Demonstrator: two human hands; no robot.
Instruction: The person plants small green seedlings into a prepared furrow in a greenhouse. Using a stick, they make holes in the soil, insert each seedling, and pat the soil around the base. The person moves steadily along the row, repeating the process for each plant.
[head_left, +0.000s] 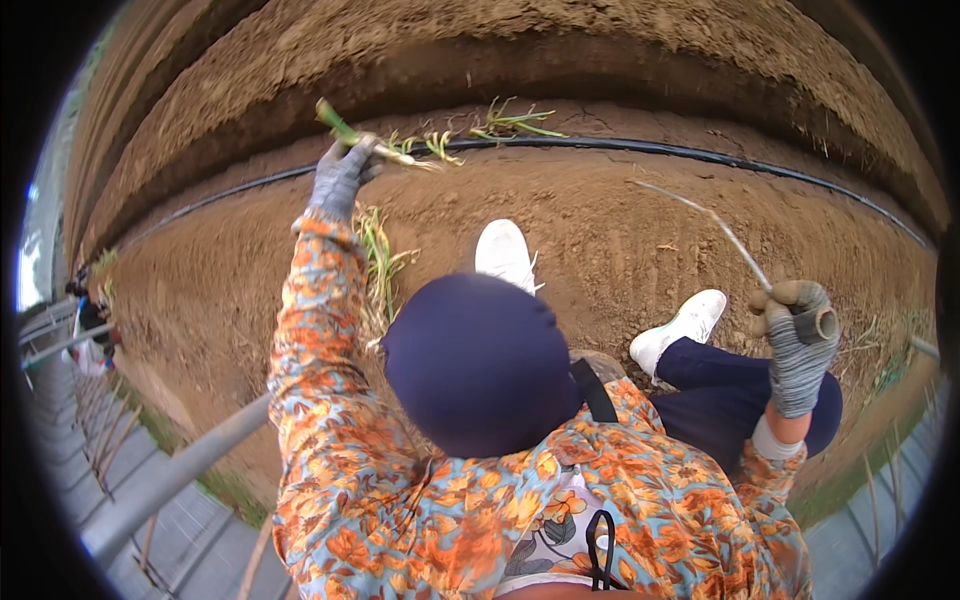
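Note:
My left hand (341, 180), in a grey knit glove, grips a green-and-white stalk (384, 152) that looks like a green onion or leek. Its roots point right and its cut-looking green end points up-left, above the soil. On the right side, my gloved right hand (799, 349) is closed around the tubular handle (816, 325) of a hand tool. From it a thin, bent metal shaft or blade (731, 232) reaches up-left over the soil; its exact kind is unclear. More green plants (514, 122) grow or lie just right of the held stalk.
A black irrigation pipe (637, 144) runs along the furrow below a raised soil ridge (525, 64). Yellowing leaves (382, 255) lie beside my left forearm. My white shoes (504, 251) rest on the soil. A metal pole (187, 465) stands lower left. Another person (94, 322) is at far left.

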